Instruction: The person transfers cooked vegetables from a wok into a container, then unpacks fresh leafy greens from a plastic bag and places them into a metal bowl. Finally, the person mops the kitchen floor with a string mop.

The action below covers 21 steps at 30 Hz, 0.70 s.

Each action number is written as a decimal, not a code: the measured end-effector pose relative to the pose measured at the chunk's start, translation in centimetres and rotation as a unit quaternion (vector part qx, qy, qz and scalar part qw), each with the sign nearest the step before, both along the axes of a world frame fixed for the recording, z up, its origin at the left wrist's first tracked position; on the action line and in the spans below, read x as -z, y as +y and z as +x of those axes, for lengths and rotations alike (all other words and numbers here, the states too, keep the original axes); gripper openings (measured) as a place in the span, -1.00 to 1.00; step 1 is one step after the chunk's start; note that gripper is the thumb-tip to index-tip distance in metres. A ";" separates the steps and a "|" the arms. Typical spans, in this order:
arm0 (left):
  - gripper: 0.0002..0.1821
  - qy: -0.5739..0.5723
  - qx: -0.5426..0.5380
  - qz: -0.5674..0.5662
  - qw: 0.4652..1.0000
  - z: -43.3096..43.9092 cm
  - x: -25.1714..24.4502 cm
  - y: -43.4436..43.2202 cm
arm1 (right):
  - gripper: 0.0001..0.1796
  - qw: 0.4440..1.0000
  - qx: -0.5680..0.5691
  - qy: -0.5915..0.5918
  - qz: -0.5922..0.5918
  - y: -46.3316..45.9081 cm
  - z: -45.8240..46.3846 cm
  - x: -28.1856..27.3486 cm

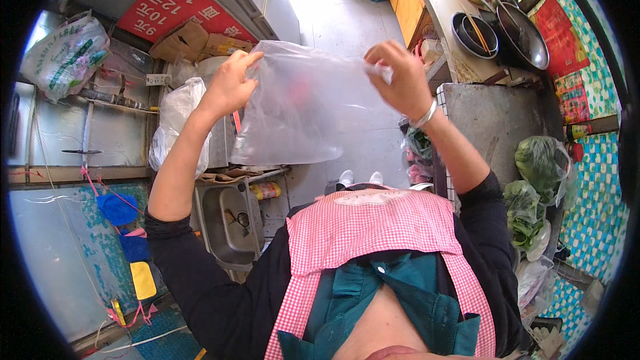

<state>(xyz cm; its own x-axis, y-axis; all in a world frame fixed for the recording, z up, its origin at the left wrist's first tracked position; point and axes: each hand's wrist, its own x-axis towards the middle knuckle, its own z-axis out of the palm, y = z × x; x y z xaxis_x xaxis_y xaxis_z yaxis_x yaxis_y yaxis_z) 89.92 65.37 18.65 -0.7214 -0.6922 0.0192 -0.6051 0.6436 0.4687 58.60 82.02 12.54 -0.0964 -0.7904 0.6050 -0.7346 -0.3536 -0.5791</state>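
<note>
A large translucent plastic bag point(295, 120) hangs spread out in front of me, above the tiled floor. Its upper left edge is pinched between the thumb and fingers of my left hand point(231, 82). My right hand point(400, 80), with a pale bracelet on the wrist, grips the bag's upper right corner; a whitish crumpled bit shows between its fingers. Something blurred and reddish appears through the plastic, too hazy to name. Below the bag is my pink checked apron point(370, 225).
On the left are a steel sink point(227, 225), a white plastic bag point(180, 120) and a red sign point(175, 7) bearing writing. To the right, a metal-topped counter point(490, 120) carries bagged green vegetables point(542, 162); behind it stand a wok point(522, 35) and a black bowl with chopsticks point(472, 35).
</note>
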 end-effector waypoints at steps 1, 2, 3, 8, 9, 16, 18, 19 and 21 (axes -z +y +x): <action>-0.34 0.007 -0.047 0.058 0.997 -0.9 -0.5 0.6 | -0.83 1.000 -0.004 0.001 0.012 0.7 1.0 0.5; -0.33 0.032 -0.072 0.088 0.993 -1.5 -0.6 0.9 | -0.79 1.000 -0.025 -0.014 0.003 1.2 2.0 1.0; -0.32 0.056 -0.098 0.116 0.987 -1.9 -0.7 1.0 | -0.77 0.999 -0.030 -0.031 0.010 1.6 3.0 1.6; -0.25 0.232 -0.156 0.270 0.921 -3.8 -0.4 0.9 | -0.46 0.995 -0.083 -0.012 0.051 3.0 6.5 3.4; -0.24 0.270 -0.165 0.268 0.910 -4.2 -0.1 1.0 | -0.34 0.996 -0.080 -0.014 0.046 3.2 7.2 3.2; -0.20 0.409 -0.166 0.293 0.848 -7.1 0.0 3.3 | -0.23 0.995 0.018 -0.096 0.033 1.7 9.0 3.5; -0.17 0.323 -0.143 0.192 0.916 -6.4 0.0 2.6 | -0.47 0.982 0.024 -0.159 0.099 -0.3 6.8 5.0; -0.16 0.275 -0.131 0.141 0.942 -5.9 -0.2 2.4 | -0.77 0.981 0.043 -0.177 0.066 -0.7 5.8 3.4; -0.08 0.173 -0.084 -0.182 0.964 -5.0 -1.4 2.8 | -0.81 0.988 0.034 -0.148 0.032 -1.6 2.5 2.0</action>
